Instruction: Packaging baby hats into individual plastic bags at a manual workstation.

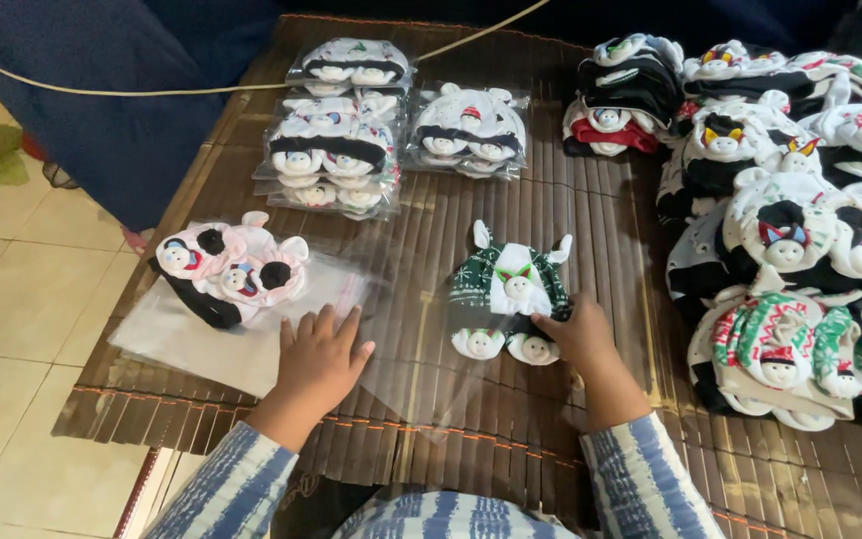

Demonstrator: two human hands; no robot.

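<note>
- Where the near edge of the bamboo mat (511, 439) meets the blue-and-white striped sleeves (641, 479), both wrists reach forward over the slats.
- Left hand (319, 354) flat, palm down, fingers spread apart, pressing on a clear plastic bag (421, 369) lying near the mat's near edge; nothing clamped in it.
- Right hand (579, 337) curled onto the lower right side of a green-and-white pair of doll-faced socks (511, 294), fingertips on the fabric; whether actually pinched shut on it, cannot tell.
- That green pair resting about mid-mat, on or inside the far part of the same clear bag, two small round faces at its near end.
- Just left, toward the mat's left edge, a pink pair of doll-faced socks (231, 271) sitting on a stack of empty clear bags (202, 339).
- Along the right edge, a loose heap of unbagged socks (800, 260) in black, white, green and red.
- Further back, left of centre, stacks of bagged socks (336, 160) and one single bagged pack (469, 130) just beside them.
- At the far edge, a pale cord (202, 88) running across a dark blue cloth (112, 100); beige floor tiles (12, 289) off the left edge.
</note>
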